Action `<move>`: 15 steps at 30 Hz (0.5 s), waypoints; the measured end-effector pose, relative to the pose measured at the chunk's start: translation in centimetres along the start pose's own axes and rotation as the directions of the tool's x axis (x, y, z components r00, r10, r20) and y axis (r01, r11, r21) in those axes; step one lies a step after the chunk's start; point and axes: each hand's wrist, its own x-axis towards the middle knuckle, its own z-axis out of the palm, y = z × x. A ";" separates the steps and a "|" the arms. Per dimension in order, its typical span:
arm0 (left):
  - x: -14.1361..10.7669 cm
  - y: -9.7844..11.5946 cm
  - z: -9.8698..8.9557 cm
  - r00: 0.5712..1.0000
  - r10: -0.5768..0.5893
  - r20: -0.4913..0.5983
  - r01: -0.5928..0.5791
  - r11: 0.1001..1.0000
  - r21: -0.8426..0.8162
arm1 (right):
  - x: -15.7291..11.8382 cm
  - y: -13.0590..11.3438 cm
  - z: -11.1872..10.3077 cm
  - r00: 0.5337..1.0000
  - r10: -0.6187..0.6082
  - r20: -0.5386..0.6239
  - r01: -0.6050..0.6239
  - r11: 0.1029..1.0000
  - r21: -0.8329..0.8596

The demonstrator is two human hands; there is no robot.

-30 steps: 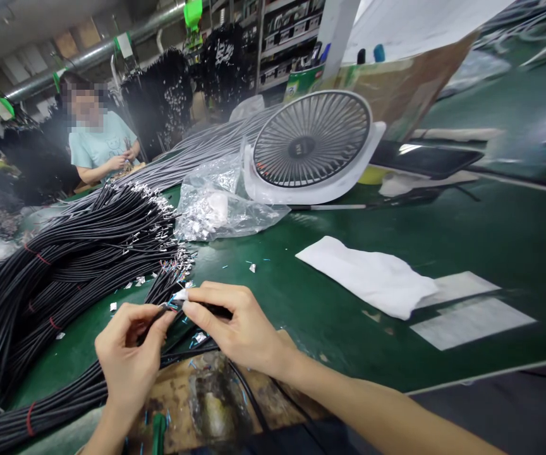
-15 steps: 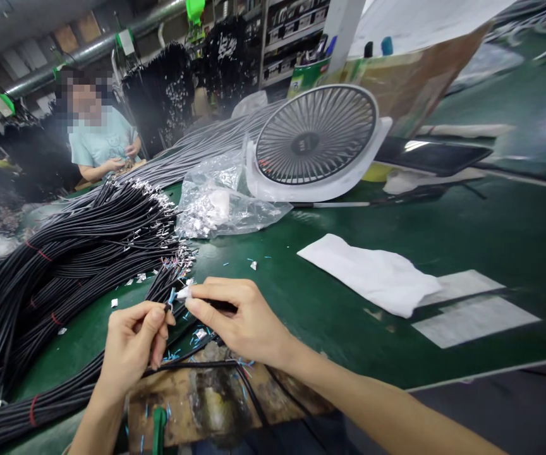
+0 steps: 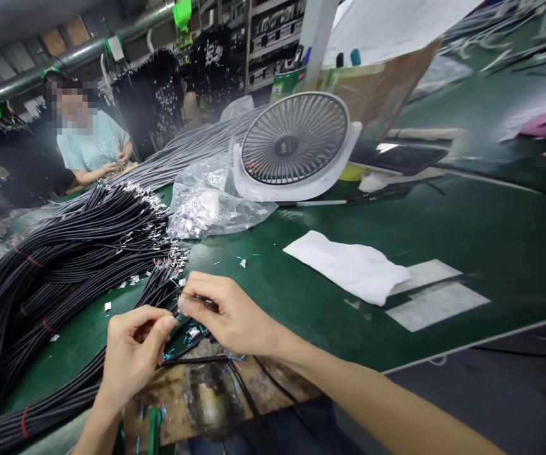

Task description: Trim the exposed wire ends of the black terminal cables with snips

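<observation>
My left hand [image 3: 135,347] is closed in a pinch at the lower left of centre; what its fingertips hold is too small to make out. Just right of it and slightly higher, my right hand [image 3: 225,313] is closed round a dark, thin object [image 3: 207,302] that lies partly hidden in its fingers. The fingertips of the two hands are close but apart. Behind them, the stripped ends of a bundle of black cables [image 3: 157,284] point up and right. Below the hands is a stained wooden board [image 3: 173,392] with small blue wire scraps.
Large black cable bundles [image 3: 64,253] fill the left. Beyond the hands are a plastic bag [image 3: 201,212], a round fan [image 3: 294,145] and a phone [image 3: 399,157]. A white cloth [image 3: 344,265] lies right. A person [image 3: 93,145] sits at the back left.
The view has shifted, and a pink object shows at the right edge. My fingertips have drawn apart; the white piece and blue wires seen between them earlier no longer show there.
</observation>
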 end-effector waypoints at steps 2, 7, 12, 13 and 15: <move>0.2 0.0 0.0 1.000 -0.012 0.006 0.012 0.999 -0.052 | 0.0 0.0 0.3 0.979 0.176 0.105 -0.198 0.944 0.264; 0.6 -1.1 0.6 0.999 0.038 -0.032 -0.040 0.996 -0.076 | -0.4 0.4 0.9 0.972 0.220 0.081 -0.230 0.962 0.149; 0.7 -1.6 1.1 0.989 -0.143 0.020 0.145 0.982 -0.121 | -0.7 1.0 0.7 0.928 -0.367 -0.069 0.250 0.746 -0.618; 0.6 -1.5 1.1 0.984 -0.170 0.049 0.174 0.977 -0.122 | -0.5 1.0 0.4 0.911 -0.401 -0.102 0.252 0.733 -0.632; 0.6 -1.2 0.9 0.972 -0.222 0.071 0.229 0.967 -0.114 | -0.1 0.8 -0.5 0.850 -0.412 -0.328 0.157 0.793 -0.589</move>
